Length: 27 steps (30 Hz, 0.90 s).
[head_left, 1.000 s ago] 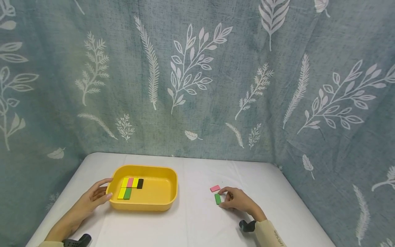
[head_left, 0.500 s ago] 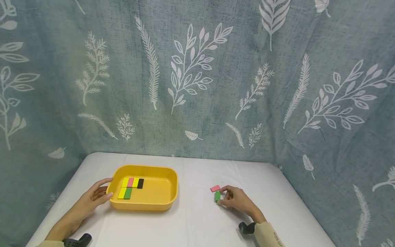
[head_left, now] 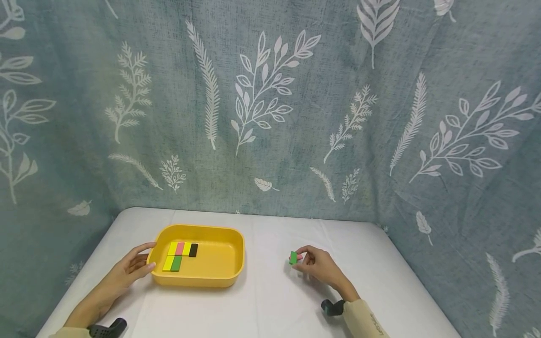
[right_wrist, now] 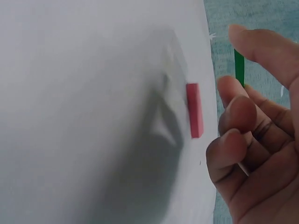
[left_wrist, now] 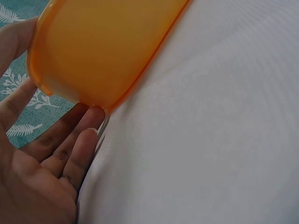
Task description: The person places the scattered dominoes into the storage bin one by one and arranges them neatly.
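Observation:
At the left end of the yellow tray (head_left: 198, 281), my left hand (head_left: 122, 272) holds the rim, thumb on the near side and index finger on the far side. Its other fingers touch the tray's outer wall in the left wrist view. My right hand (head_left: 319, 268) pinches a small green block (head_left: 293, 257) between thumb and fingertips, raised off the table. Under it a pink block (right_wrist: 195, 110) lies on the white cloth, partly covered in the head view. Inside the tray, yellow blocks (head_left: 167, 263), a pink, a black (head_left: 193, 250) and a green one lie side by side in two rows.
A white cloth (head_left: 262, 300) covers the table. A blue-green curtain (head_left: 287, 197) with white leaf prints hangs behind and beside it. Dark wrist devices (head_left: 332, 308) sit on both arms.
My right hand has lifted the green block off the table and carried it slightly away from me, over the pink block. The left hand and tray stay in place.

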Tool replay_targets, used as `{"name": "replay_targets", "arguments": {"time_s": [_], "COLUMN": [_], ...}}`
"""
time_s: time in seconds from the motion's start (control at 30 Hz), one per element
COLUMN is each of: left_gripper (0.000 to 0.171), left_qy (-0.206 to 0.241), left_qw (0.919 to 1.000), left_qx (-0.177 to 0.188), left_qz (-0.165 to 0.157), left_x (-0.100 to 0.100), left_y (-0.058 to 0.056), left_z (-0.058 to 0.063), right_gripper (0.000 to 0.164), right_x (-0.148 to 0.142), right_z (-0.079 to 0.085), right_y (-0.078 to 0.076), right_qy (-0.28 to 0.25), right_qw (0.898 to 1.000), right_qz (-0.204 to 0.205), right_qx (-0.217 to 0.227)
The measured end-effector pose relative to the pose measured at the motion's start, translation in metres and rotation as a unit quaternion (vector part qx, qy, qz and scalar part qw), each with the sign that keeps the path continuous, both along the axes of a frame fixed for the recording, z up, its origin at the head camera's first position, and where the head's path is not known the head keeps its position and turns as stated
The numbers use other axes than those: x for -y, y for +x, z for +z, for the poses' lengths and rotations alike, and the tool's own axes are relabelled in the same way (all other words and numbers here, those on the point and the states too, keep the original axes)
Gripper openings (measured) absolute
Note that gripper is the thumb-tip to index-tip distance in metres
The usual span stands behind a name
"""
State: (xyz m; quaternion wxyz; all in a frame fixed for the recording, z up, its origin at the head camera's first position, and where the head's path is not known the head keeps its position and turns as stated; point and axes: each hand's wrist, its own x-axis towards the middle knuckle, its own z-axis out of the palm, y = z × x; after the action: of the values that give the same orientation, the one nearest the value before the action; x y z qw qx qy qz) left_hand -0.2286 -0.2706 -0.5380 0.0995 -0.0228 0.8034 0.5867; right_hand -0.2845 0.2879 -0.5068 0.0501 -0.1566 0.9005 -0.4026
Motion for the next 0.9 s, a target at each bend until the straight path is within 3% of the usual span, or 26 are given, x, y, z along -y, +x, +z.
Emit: {"name": "replay_targets", "arguments": {"time_s": [0.47, 0.9], "left_gripper": [0.084, 0.083], "left_qy": [0.007, 0.01], "left_qw": [0.9998, 0.9998], "left_qx": [-0.015, -0.017], "left_qz": [-0.009, -0.008], "left_x": [0.0, -0.001], "left_y": [0.002, 0.003], "left_z": [0.0, 0.002], "right_gripper": [0.041, 0.046], "right_x": [0.025, 0.05], "right_z": [0.015, 0.021], "right_y": [-0.005, -0.011], "right_qy": [0.015, 0.011], "right_qw": [0.998, 0.996], "right_qz": [0.011, 0.035], "right_qx": [-0.056, -0.077]}}
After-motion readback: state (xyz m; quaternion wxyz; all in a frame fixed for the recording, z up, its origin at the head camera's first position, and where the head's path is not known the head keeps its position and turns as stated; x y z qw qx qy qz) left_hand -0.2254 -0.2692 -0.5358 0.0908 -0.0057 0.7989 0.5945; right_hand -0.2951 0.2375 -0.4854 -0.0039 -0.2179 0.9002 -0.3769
